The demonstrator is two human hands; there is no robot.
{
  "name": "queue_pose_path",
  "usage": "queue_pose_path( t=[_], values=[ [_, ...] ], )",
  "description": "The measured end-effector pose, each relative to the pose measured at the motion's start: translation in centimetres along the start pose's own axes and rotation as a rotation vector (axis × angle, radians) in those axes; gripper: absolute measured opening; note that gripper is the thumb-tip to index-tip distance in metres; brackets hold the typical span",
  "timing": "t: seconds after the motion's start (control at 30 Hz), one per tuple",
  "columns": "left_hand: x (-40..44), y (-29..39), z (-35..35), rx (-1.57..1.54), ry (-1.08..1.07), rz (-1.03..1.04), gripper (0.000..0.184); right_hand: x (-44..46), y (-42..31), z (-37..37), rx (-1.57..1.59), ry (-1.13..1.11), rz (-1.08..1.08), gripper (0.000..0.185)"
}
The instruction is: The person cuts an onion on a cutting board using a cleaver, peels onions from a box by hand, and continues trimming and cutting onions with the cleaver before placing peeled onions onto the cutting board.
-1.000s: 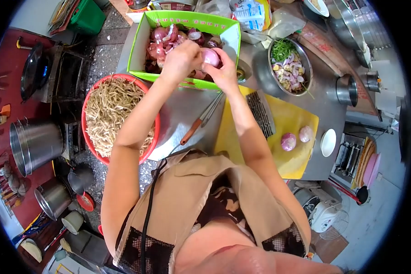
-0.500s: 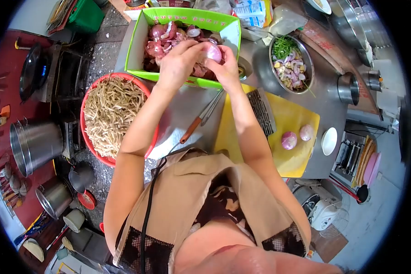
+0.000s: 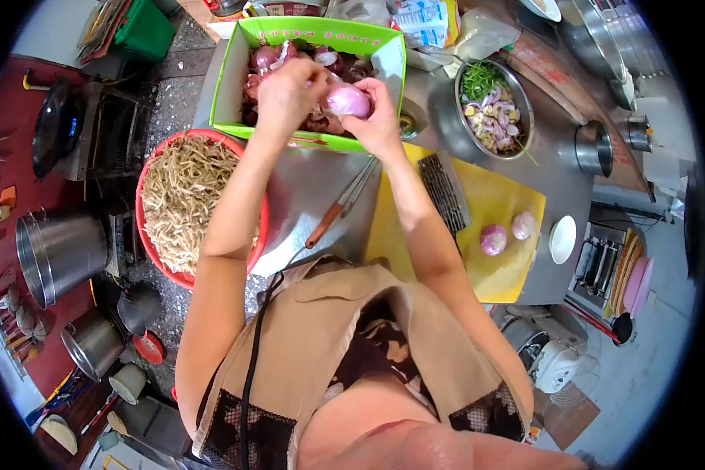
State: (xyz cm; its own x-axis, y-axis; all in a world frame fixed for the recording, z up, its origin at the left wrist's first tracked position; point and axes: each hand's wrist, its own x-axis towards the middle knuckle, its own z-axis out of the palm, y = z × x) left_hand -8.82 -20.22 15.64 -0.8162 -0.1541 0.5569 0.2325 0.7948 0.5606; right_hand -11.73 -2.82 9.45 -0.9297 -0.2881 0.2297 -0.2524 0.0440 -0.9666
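Over the green-edged cardboard box (image 3: 403,78), my right hand (image 3: 378,124) grips a purple onion (image 3: 347,100) between thumb and fingers. My left hand (image 3: 286,95) is closed, fingertips pinched against the onion's left side. What those fingertips pinch, perhaps loose skin, is too small to make out. Inside the box lie red-purple onions (image 3: 265,59) and papery skins, partly hidden behind my hands. Two more onions, a purple one (image 3: 493,240) and a paler one (image 3: 523,225), rest on the yellow cutting board (image 3: 415,258). A cleaver (image 3: 443,192) with a dark, patterned blade lies on that board too.
Left of the box stands a red basin (image 3: 142,211) heaped with thin brownish strips (image 3: 188,196). A steel bowl (image 3: 529,102) of chopped onion and greens sits at the right. Tongs with a wooden handle (image 3: 323,225) and a white bowl (image 3: 562,240) lie on the steel table (image 3: 298,188).
The onion has moved left and slightly down with my right hand. My left hand has shifted left, from the top of the onion to its left side.
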Motion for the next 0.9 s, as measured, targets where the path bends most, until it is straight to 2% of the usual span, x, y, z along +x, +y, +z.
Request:
queue_pose_path(
  t=[0.07, 0.13, 0.2, 0.3, 0.33, 0.4, 0.57, 0.63, 0.7, 0.8, 0.9],
  values=[
    [0.9, -1.4, -0.6, 0.197, -0.039, -0.139, 0.01, 0.1, -0.5, -0.1, 0.168, -0.052, 0.009, 0.054],
    [1.1, -4.5, 0.0, 0.504, -0.197, -0.254, 0.018, 0.1, -0.3, -0.4, 0.2, -0.107, 0.027, 0.057],
    [-0.4, -5.3, -0.2, 0.685, 0.073, 0.157, 0.029, 0.4, -0.2, -0.5, 0.253, -0.05, 0.101, 0.058],
    [-1.5, -1.4, 0.1, 0.005, -0.036, 0.026, 0.03, 0.5, -0.8, -0.5, 0.22, -0.011, 0.168, 0.055],
    [-2.1, 0.3, 0.1, -0.032, -0.033, 0.015, 0.023, 0.4, -0.8, -0.4, 0.208, -0.007, 0.202, 0.054],
    [-2.8, 1.6, 0.4, -0.044, -0.004, 0.101, 0.02, 0.3, -0.4, -0.3, 0.221, 0.008, 0.195, 0.058],
    [-2.7, 2.0, 0.6, 0.012, -0.01, 0.101, 0.015, 0.4, -0.7, -0.5, 0.125, 0.005, 0.185, 0.057],
    [-2.6, 1.9, 0.6, 0.103, -0.093, 0.057, 0.011, 0.4, -0.5, -0.5, 0.086, -0.005, 0.166, 0.056],
    [-2.2, 2.1, 0.6, 0.121, -0.082, 0.032, 0.01, 0.4, -0.5, -0.2, 0.049, -0.017, 0.146, 0.056],
    [-1.2, 1.5, 0.6, -0.015, 0.032, -0.025, 0.01, 0.5, -0.6, -0.4, 0.21, 0.001, 0.153, 0.056],
    [-0.2, -0.9, 0.5, 0.055, 0.015, -0.135, 0.011, 0.3, -0.5, -0.7, 0.285, -0.114, 0.073, 0.057]
  ],
)
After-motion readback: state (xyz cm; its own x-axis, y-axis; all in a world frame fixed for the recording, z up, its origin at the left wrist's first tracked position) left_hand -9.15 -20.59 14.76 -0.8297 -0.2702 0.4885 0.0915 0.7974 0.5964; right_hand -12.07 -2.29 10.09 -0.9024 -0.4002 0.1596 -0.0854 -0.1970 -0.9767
